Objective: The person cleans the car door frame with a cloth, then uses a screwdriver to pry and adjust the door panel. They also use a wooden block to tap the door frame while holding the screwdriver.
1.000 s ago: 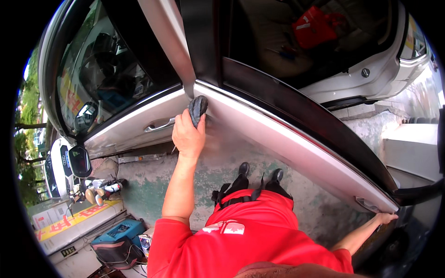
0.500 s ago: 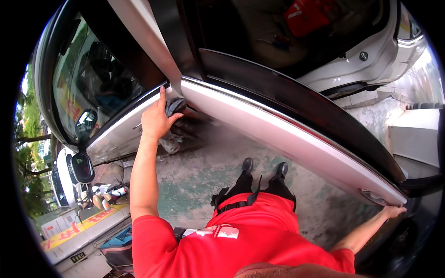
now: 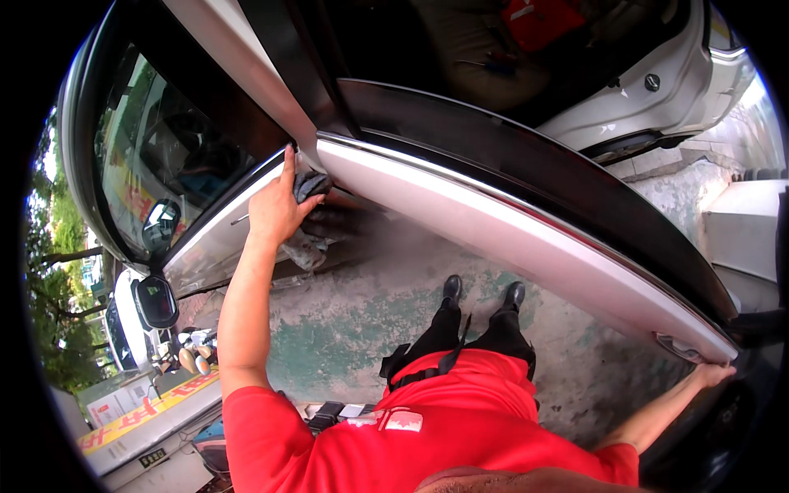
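Left hand [image 3: 278, 209] now sits at the gap where the front door [image 3: 214, 246] meets the open rear door [image 3: 509, 226], palm spread flat, pressing a grey cloth [image 3: 311, 215] against the silver panel. Part of the cloth bunches above the fingers; the rest hangs loose below the palm. A second ago this hand was further along the rear door's top edge with the cloth balled dark above the fingers; half a second ago it was already sliding toward the front door. So the wipe has travelled along the sill line to the door seam, and the cloth has unfolded as it went.

Right hand [image 3: 713, 374] is closed over the far rear corner of the open door, beside its handle [image 3: 675, 345], holding the door steady; it has not shifted across the three pictures.

Judgement: the wiping pass has reached the front end of the rear door and is moving into the seam and the front door's rear edge.

Side mirror [image 3: 154, 301] lower left, black shoes [image 3: 481, 292] on patchy green concrete floor [image 3: 345, 329] below.
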`<state>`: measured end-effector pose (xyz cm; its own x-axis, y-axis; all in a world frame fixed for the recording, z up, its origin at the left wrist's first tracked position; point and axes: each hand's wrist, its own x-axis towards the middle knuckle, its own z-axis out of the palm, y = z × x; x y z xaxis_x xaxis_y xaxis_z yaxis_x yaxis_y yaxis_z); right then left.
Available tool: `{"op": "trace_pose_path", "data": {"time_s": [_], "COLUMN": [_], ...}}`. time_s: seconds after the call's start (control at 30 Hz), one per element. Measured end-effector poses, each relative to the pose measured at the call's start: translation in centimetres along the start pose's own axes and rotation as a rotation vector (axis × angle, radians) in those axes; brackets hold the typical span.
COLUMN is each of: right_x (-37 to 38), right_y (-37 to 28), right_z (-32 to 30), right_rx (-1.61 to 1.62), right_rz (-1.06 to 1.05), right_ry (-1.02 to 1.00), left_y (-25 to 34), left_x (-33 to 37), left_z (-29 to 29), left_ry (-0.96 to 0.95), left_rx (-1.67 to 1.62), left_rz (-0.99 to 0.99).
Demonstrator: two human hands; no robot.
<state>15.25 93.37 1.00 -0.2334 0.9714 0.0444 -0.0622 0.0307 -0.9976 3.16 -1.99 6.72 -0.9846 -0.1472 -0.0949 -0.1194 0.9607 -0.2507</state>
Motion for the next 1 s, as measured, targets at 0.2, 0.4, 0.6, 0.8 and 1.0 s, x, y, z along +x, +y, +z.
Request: {"op": "trace_pose_path", "data": {"time_s": [0.2, 0.4, 0.6, 0.8, 1.0], "right_x": [-1.9, -3.8, -2.5, -1.4, -0.6], "right_y": [-0.8, -2.2, -1.4, -0.3, 0.2], "right_z": [1.3, 1.6, 0.6, 0.3, -0.1], "right_rx": [-0.045, -0.076, -0.032, -0.055, -0.210], "right_rz": [0.025, 0.006, -0.016, -0.037, -0.290], "right_ry": [0.040, 0.052, 0.024, 0.048, -0.015], "left_y": [1.2, 1.8, 2.2, 1.4, -0.5], "left_x": [-0.2, -0.4, -5.1, -11.9, -14.6], "left_z": [-1.3, -2.4, 0.1, 5.3, 7.7], "left_ry": [-0.046, -0.055, -0.052, -0.160, -0.211], "left_rx": [0.061, 0.096, -0.096, -0.209, -0.240], "left_rz": [-0.041, 0.025, -0.014, -0.054, -0.040]}}
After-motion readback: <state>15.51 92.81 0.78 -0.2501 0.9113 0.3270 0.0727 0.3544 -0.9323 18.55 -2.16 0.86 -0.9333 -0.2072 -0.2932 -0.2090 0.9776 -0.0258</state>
